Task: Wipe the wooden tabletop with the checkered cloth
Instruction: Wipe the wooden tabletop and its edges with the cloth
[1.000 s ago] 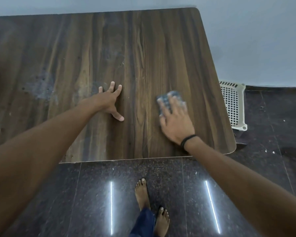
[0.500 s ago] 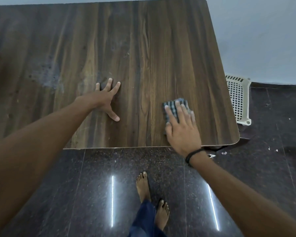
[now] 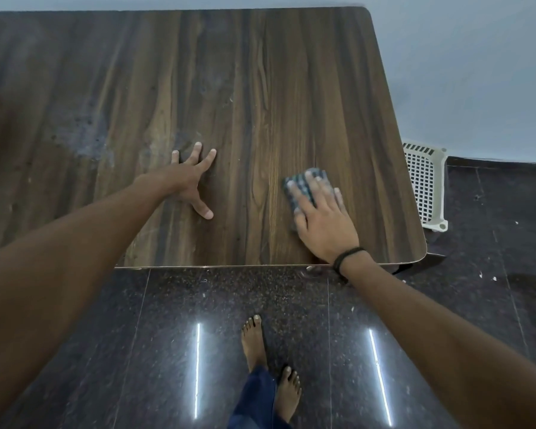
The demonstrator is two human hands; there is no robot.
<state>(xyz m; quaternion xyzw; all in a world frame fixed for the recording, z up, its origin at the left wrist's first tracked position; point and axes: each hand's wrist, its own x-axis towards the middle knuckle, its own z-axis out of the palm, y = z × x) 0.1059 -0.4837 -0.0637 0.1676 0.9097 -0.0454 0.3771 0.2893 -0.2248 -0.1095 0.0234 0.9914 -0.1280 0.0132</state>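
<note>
The dark wooden tabletop (image 3: pixel 260 88) fills the upper part of the head view. A folded blue-and-white checkered cloth (image 3: pixel 300 187) lies on it near the front right corner. My right hand (image 3: pixel 322 218) lies flat on the cloth with straight fingers and presses it to the wood; most of the cloth is hidden under the palm. My left hand (image 3: pixel 189 181) rests on the table to the left, fingers spread, holding nothing. A dull dusty patch (image 3: pixel 87 140) shows on the left part of the tabletop.
A white plastic lattice basket (image 3: pixel 427 184) stands on the floor beside the table's right edge. My bare feet (image 3: pixel 254 342) stand on the dark polished tile floor in front of the table. A pale wall runs behind the table and to its right.
My right hand slid the cloth toward the front edge and back away from it over the right part of the table. My left hand has stayed planted in about the same spot.
</note>
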